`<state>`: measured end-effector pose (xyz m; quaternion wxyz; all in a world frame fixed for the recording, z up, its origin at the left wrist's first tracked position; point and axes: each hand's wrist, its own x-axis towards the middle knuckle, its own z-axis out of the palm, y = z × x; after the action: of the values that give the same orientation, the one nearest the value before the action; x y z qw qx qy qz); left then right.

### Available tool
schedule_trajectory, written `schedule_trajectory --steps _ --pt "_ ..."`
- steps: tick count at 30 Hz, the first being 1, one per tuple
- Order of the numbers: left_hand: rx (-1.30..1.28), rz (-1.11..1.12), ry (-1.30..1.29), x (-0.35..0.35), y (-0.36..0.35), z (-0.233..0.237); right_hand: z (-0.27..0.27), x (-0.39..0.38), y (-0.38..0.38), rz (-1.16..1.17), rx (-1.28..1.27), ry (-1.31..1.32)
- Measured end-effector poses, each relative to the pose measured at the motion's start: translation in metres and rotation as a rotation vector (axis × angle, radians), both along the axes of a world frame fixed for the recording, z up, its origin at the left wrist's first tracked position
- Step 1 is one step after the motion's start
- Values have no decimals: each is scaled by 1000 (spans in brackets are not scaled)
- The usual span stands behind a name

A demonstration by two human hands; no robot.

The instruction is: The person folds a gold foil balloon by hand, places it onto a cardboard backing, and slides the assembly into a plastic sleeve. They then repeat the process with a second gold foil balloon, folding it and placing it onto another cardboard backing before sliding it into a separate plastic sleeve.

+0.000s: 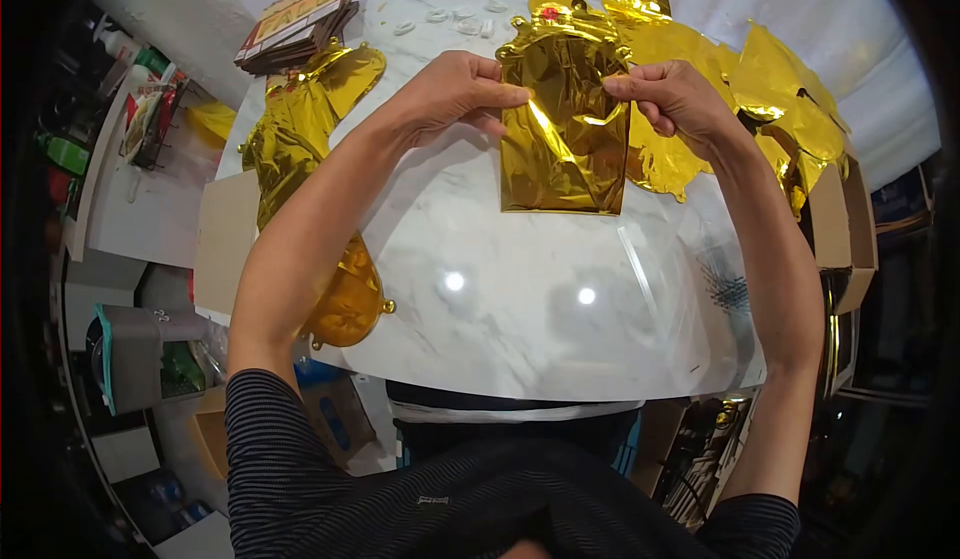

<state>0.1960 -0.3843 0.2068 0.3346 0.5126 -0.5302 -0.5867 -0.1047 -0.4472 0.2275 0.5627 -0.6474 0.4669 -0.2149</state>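
I hold a flat gold foil balloon up over the white marble table, folded so its lower edge is straight. My left hand pinches its left edge near the top. My right hand pinches the right edge at about the same height. The balloon's scalloped top points away from me, and its lower edge hangs just above the tabletop.
A pile of gold foil balloons lies at the table's left, another pile at the back right. A stack of printed cards sits at the back left. Clear plastic sleeves lie at the right. Boxes and shelves surround the table.
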Motion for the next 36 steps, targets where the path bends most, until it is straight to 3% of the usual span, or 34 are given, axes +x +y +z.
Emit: schedule_trajectory --steps 5,9,11,13,14,15,17,20,22,25,30,36 --pt "-38 16 19 2 19 18 16 1 18 -17 -55 -26" --pt "-219 42 0 5 46 31 42 9 54 -37 -214 6" --pt "-320 50 -7 10 69 39 51 9 81 17 -480 5" --pt "-773 37 -435 12 110 48 47 4 112 9 -736 38" --pt "-871 21 -585 8 140 58 43 -2 129 96 -998 66" --pt "-970 50 -543 3 162 50 38 -9 147 186 -1254 95" --pt "-1174 -57 -626 5 198 18 7 -19 184 260 -1227 5" --pt "-1183 -91 -635 -8 247 -9 -20 -33 232 424 -1266 99" --pt "-1243 -141 -779 -15 270 -23 -39 -38 253 446 -1262 131" --pt "-1234 -141 -767 -20 288 -47 -57 -44 272 463 -1235 172" --pt "-1176 -171 -646 -19 299 -68 -66 -45 286 410 -1190 171" --pt "-1168 -135 -677 -20 306 -63 -68 -43 291 353 -1095 171"
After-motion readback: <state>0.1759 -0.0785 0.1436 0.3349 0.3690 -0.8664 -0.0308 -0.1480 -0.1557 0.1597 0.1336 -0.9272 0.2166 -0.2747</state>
